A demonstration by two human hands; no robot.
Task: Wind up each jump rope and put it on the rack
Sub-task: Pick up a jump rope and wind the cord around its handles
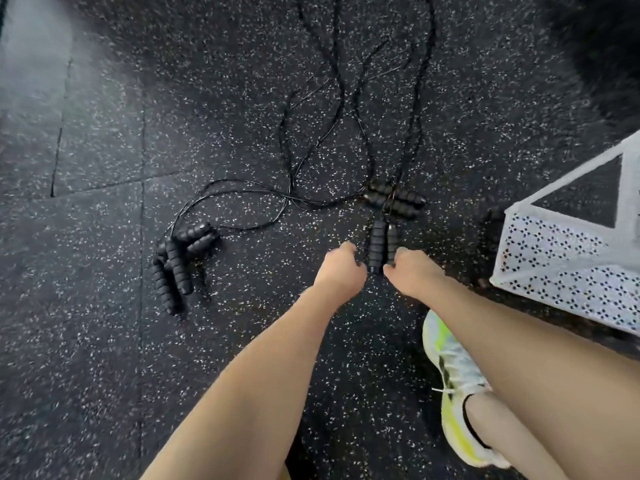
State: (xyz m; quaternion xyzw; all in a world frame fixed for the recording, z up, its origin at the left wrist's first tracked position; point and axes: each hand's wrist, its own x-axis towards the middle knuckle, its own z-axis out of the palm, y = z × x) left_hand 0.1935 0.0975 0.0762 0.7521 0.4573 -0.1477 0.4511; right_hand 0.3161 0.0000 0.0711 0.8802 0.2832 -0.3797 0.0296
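Several black jump ropes lie tangled on the speckled rubber floor, their cords [332, 98] running away from me. A pair of foam handles [377, 244] points toward me at the centre, and my right hand [414, 271] curls its fingers and thumb round their near end. My left hand [341, 268] hovers just left of the same handles with its fingers bent down and hidden; no contact shows. Another pair of handles [394, 200] lies crosswise just beyond. A cluster of several handles [176, 261] lies to the left.
A white perforated metal rack or basket [554, 261] stands on the floor at the right, near my right hand. My shoe [453, 382] and leg are at the lower right. A dark blurred shape [602, 53] fills the top right corner.
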